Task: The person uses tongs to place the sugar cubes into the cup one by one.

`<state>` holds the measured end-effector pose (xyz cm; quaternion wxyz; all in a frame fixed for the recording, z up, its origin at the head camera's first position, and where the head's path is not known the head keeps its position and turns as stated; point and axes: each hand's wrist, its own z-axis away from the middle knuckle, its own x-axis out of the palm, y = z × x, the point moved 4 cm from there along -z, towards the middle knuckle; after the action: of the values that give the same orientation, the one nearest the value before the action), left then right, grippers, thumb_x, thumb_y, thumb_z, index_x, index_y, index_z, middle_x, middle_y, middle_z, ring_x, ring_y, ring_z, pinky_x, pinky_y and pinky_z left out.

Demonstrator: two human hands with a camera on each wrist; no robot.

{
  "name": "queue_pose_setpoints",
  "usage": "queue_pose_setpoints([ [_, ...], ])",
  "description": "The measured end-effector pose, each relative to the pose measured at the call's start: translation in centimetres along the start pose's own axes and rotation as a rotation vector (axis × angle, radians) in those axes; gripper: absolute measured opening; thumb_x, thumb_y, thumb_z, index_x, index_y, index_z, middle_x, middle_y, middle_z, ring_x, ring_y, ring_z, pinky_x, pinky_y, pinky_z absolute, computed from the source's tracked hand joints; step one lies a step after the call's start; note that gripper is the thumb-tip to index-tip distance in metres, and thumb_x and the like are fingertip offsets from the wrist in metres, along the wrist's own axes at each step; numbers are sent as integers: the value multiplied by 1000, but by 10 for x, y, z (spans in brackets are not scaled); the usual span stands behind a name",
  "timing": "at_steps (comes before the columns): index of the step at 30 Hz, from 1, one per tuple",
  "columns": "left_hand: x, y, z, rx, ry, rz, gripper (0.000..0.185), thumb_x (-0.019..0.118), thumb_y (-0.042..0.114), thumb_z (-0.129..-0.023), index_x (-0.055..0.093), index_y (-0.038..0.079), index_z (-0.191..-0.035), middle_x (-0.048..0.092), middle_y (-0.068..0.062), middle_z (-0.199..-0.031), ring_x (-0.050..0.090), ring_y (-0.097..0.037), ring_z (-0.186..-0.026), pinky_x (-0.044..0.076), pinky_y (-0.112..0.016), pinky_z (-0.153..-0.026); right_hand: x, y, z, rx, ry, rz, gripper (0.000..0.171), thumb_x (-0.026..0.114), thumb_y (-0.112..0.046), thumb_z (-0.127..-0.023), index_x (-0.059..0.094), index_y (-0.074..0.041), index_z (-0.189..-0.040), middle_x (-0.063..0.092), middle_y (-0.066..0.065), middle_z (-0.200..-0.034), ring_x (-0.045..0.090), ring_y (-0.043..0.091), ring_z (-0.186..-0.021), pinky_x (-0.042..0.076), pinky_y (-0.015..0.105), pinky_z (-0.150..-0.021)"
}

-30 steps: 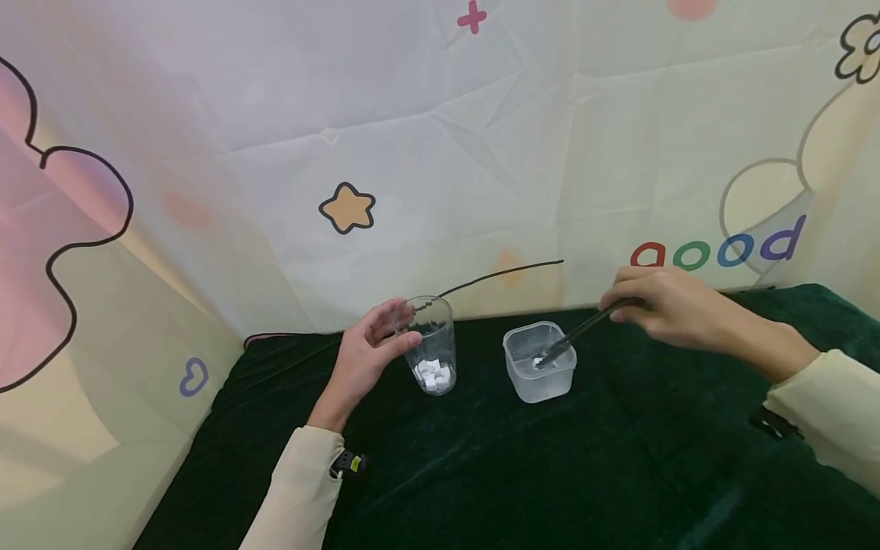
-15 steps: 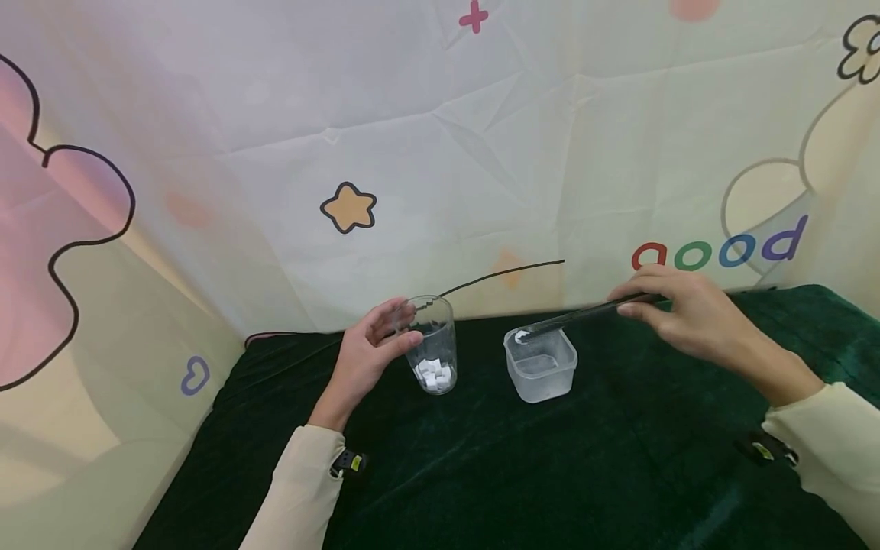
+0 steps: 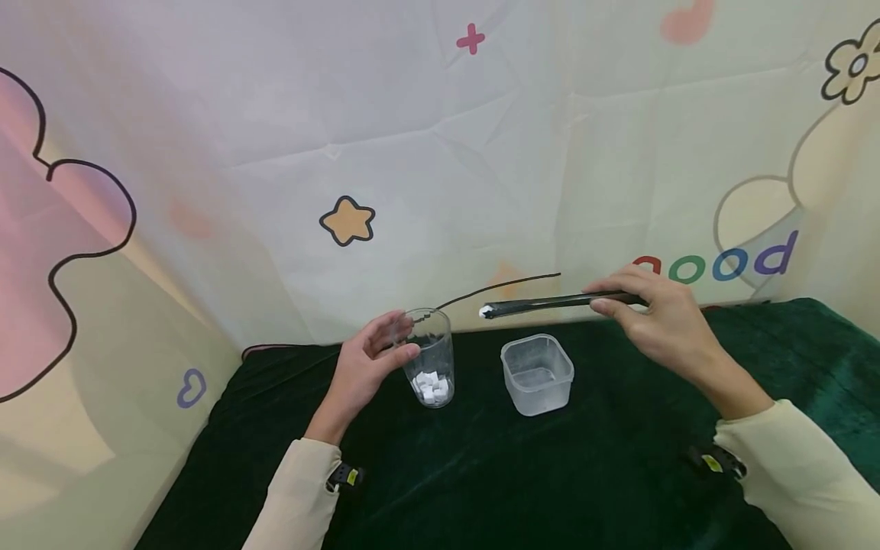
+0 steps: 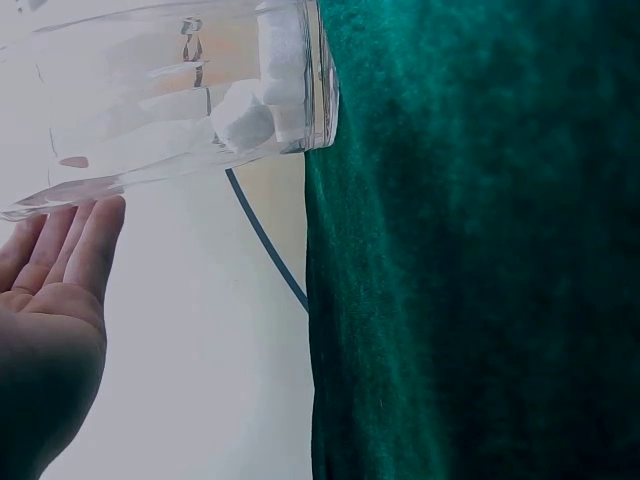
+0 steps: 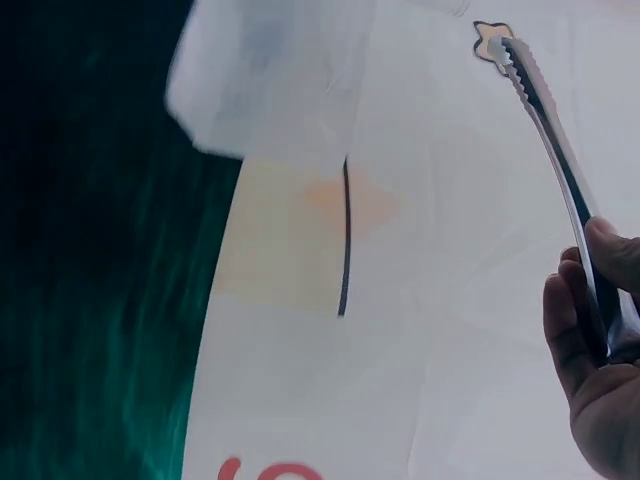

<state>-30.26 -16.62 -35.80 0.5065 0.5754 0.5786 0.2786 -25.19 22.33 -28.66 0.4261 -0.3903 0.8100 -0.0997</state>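
Observation:
A clear glass (image 3: 431,353) with several white cubes (image 3: 431,386) at its bottom stands on the dark green cloth (image 3: 522,473). My left hand (image 3: 370,360) rests against its left side, thumb in front and nearly straight fingers (image 4: 62,240) by the rim (image 4: 170,90). To its right stands a clear square plastic container (image 3: 538,374). My right hand (image 3: 656,315) grips black tongs (image 3: 550,304) held level above the container. Their tip pinches a small white cube (image 3: 486,312) in the air, between container and glass. The right wrist view shows the tongs (image 5: 552,140) and the container (image 5: 270,70) blurred.
A printed fabric backdrop (image 3: 440,153) with a star and coloured letters closes off the back and left side. The green cloth stretches toward me in front of the glass and container. Both sleeves are pale, with small wrist mounts.
The right hand lifted the tongs out of the container with a white cube and swung the tip up and left toward the glass. The left hand stayed at the glass.

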Motion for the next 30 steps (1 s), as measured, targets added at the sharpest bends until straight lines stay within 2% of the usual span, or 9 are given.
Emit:
queue_pose_setpoints([
  [5,0,1,-1,-1,-3,4,60,75,20,-101,51,10,-155,61,-7,-151,57,-23,-139,49,-48,-112,10,-12,-6,1,24,-42,21,74,-4,-100,78,-6,-120,71,12,-117,62,30,-106,49,52,-91],
  [10,-1,1,0,-3,-1,9,61,74,18,-102,49,6,-156,60,-11,-152,57,-24,-139,49,-47,-112,20,-24,-13,14,26,-101,21,74,-6,-100,78,-6,-121,71,12,-116,61,29,-105,49,48,-90],
  [20,1,-1,0,-10,-5,-2,61,75,21,-102,50,7,-156,60,-9,-151,57,-23,-139,48,-49,-112,39,-34,-17,47,18,-152,21,75,-4,-99,79,-6,-120,69,9,-109,59,27,-101,50,47,-88],
  [25,1,0,0,-9,-5,-8,62,75,21,-102,49,5,-156,60,-10,-151,57,-23,-139,48,-50,-112,44,-36,-15,15,27,-151,22,76,-1,-97,79,-6,-118,70,7,-106,60,25,-97,52,48,-86],
  [30,0,0,1,-14,2,-16,62,75,21,-102,49,6,-156,62,-7,-150,57,-23,-139,49,-48,-112,51,-38,-15,-23,22,-169,20,76,0,-97,80,-7,-115,72,7,-110,63,26,-101,54,51,-91],
])
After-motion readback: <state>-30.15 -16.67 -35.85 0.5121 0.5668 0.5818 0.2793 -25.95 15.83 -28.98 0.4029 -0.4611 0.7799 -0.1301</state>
